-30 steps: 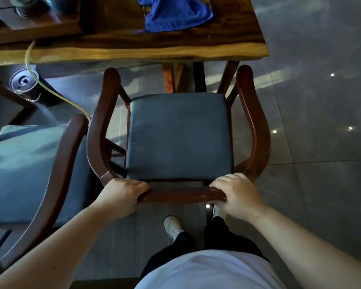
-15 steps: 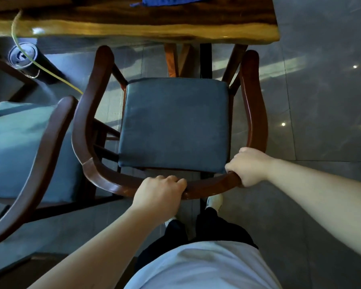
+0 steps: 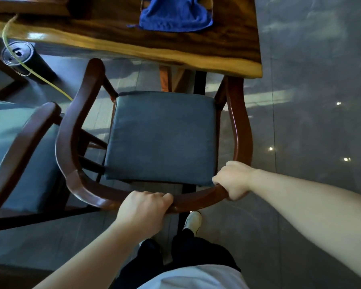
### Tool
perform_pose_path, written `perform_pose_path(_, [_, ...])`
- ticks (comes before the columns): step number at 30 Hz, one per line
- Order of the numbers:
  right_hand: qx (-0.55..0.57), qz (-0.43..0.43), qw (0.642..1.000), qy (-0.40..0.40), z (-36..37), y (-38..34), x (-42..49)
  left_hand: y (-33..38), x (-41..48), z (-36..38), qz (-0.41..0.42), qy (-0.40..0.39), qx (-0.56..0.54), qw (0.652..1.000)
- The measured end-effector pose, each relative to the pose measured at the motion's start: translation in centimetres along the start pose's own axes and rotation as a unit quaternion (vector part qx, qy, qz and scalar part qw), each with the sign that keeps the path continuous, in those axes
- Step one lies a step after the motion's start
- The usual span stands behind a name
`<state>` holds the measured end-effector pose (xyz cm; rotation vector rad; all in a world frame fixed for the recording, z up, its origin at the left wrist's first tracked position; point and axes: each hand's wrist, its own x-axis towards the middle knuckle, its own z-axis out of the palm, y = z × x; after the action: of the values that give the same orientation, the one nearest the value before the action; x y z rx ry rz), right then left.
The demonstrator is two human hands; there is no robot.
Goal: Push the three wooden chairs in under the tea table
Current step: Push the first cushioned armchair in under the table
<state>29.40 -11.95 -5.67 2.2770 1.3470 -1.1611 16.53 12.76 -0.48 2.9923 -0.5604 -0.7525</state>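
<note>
— What changes just now?

— The chair (image 3: 161,136) goes forward a little. A second ago both arm tips stood clear in front of the table (image 3: 233,59); now the right tip sits under the table edge, and the left tip is just beside the edge. Also the hands move apart on the back rail. Before, they held it near the middle, side by side. Now the right hand (image 3: 234,180) is out at the right corner, where the rail bends into the arm.

— And the left hand (image 3: 143,209)?

— It is near the middle of the rail, closed over it from above, knuckles up. The right hand is also clenched on the wood. Both grip firmly, I think, for pushing.

— So is the chair in?

— Not yet, in my opinion. The whole cushion is open to see, in front of the table edge. Only the front of the arms reaches the table. The push has begun, no more.

— Where does the chair stand from the person?

— Directly ahead, between the body and the table, the rail close to the hips. One shoe (image 3: 193,221) shows under the rail.

— Other chairs?

— One second chair (image 3: 19,155) stands at the left, just beside, also not under the table. The third I cannot see.
</note>
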Motion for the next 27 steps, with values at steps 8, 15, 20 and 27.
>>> perform_pose_path(8, [-0.001, 0.004, 1.0, 0.014, 0.5, 1.0, -0.2, 0.3, 0.8, 1.1, 0.049, 0.075, -0.001, 0.996])
perform_pose_path(15, [0.15, -0.013, 0.954, 0.257, 0.7, -6.3, -1.5, -7.2, -3.0, 1.9, 0.03, 0.114, 0.005, 0.993])
perform_pose_path(20, [0.202, 0.077, 0.872, 0.44, 1.5, -11.8, 0.2, -11.6, -3.2, 3.3, 0.08, 0.069, 0.038, 0.994])
perform_pose_path(27, [0.214, 0.111, 0.867, 0.437, 0.4, -12.8, 0.6, -12.5, -2.8, 0.8, 0.119, 0.017, 0.094, 0.988])
